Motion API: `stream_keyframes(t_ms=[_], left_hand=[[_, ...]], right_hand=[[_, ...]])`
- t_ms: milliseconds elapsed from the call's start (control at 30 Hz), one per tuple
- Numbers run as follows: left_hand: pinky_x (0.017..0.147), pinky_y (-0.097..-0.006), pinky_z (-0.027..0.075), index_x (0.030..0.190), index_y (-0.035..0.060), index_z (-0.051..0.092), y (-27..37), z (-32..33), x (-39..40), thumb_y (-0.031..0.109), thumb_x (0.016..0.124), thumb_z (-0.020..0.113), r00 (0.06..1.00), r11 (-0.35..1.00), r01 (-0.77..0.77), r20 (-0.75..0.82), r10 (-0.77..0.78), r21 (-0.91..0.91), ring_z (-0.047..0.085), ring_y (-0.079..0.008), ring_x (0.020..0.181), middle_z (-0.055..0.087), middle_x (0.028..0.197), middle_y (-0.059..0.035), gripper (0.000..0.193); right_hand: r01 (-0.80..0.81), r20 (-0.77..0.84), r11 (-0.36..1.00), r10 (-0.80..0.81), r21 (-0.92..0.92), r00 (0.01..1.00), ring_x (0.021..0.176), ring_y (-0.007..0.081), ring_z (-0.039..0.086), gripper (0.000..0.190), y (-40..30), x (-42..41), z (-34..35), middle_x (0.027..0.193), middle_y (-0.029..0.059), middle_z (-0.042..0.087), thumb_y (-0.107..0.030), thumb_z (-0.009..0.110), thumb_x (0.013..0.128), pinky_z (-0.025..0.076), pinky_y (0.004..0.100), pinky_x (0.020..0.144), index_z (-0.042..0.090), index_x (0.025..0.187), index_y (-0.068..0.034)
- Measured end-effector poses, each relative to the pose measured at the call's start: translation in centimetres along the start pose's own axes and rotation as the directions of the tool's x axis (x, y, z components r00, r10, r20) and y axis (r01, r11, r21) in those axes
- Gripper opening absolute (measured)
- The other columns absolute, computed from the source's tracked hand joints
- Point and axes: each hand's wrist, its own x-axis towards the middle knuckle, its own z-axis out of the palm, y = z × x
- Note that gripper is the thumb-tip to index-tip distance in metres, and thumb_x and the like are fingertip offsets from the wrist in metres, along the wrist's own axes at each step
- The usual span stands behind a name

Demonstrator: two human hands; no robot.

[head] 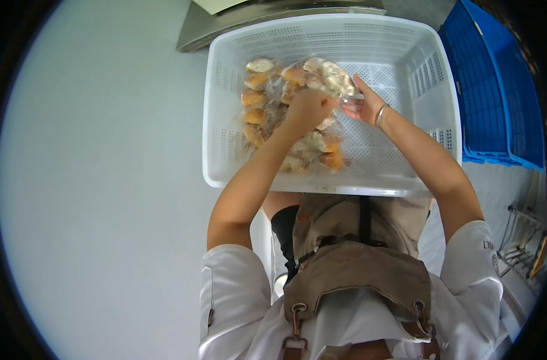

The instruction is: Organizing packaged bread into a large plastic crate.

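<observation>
A large white plastic basket (332, 191) lies in front of me, with bread rolls (254, 97) in clear plastic bags lined up in its left and middle parts. My left hand (310, 108) reaches in over the middle of the rolls; its fingers are bent down by the end of a bagged bread (334, 76), and whether they grip it cannot be told. At the right end of that same bread is my right hand (365, 102), a bracelet on its wrist, with its thumb and fingers around the clear wrapping. More bagged rolls (332, 153) lie nearer to me.
Blue plastic crates (485, 90) stand against the basket's right side. Behind the basket is a metal surface (273, 20) with a pale sheet at its edge. A metal rack (521, 238) is at the lower right. A plain pale surface spreads to the left.
</observation>
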Motion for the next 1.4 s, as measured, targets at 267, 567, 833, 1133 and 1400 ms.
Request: stream_keyframes(t_ms=[267, 567, 833, 1133, 1400], left_hand=[[0.063, -0.0278, 0.048, 0.099, -0.0061, 0.058, -2.3, 0.6, 4.8, 0.031, 0.089, 0.057, 0.908, 0.977, -0.118, -0.417, 0.033, -0.178, 0.065, -0.0160, 0.075, 0.065, 0.084, -0.0141, 0.039], [0.073, -0.0312, 0.051, 0.109, -0.0034, 0.053, 0.5, -10.2, 4.6, 0.035, 0.093, 0.053, 0.702, 0.355, -0.567, -0.662, -0.262, -0.743, 0.060, -0.0203, 0.085, 0.058, 0.101, -0.0130, 0.042], [0.043, -0.0318, 0.051, 0.081, 0.0014, 0.056, 0.4, -26.4, 9.2, 0.038, 0.089, 0.061, 0.937, 0.297, -0.302, -0.339, -0.080, -0.906, 0.058, -0.0197, 0.049, 0.061, 0.065, -0.0125, 0.038], [0.073, -0.0274, 0.055, 0.102, -0.0014, 0.056, 8.6, -10.8, -2.4, 0.024, 0.088, 0.063, 0.943, 0.771, -0.318, -0.265, 0.200, -0.552, 0.067, -0.0196, 0.080, 0.066, 0.089, -0.0121, 0.030], [0.075, -0.0308, 0.058, 0.089, 0.0025, 0.053, 3.8, -1.3, -1.4, 0.014, 0.088, 0.061, 0.979, 0.526, -0.116, -0.009, 0.202, -0.843, 0.067, -0.0232, 0.089, 0.062, 0.090, -0.0114, 0.014]], right_hand=[[0.110, 0.171, 0.982, -0.083, -0.152, 0.982, 0.060, 0.0097, 0.050, 0.040, -0.8, 3.7, -4.2, 0.076, 0.0022, 0.056, -0.006, 0.059, 0.087, 0.048, 0.0260, 0.059, 0.046, 0.124, -0.004], [0.512, 0.168, 0.581, -0.542, -0.633, 0.824, 0.055, 0.0080, 0.049, 0.022, -1.4, -9.7, -10.0, 0.068, 0.0023, 0.058, -0.001, 0.059, 0.082, 0.041, 0.0220, 0.052, 0.062, 0.104, -0.002], [0.346, 0.340, 0.607, -0.130, -0.715, 0.931, 0.077, 0.0115, 0.061, 0.019, -0.5, -12.3, -12.0, 0.086, 0.0049, 0.066, -0.004, 0.067, 0.081, 0.050, 0.0246, 0.069, 0.065, 0.100, 0.000], [0.459, 0.529, -0.265, -0.475, -0.848, 0.703, 0.073, 0.0246, 0.061, 0.018, 0.3, -11.2, -14.3, 0.080, 0.0120, 0.061, -0.002, 0.068, 0.071, 0.049, 0.0332, 0.070, 0.062, 0.088, 0.000], [0.181, 0.686, -0.662, -0.699, -0.727, 0.201, 0.076, 0.0357, 0.060, 0.014, -0.8, -10.8, -13.2, 0.088, 0.0164, 0.061, -0.006, 0.062, 0.078, 0.049, 0.0401, 0.073, 0.056, 0.090, -0.001]])
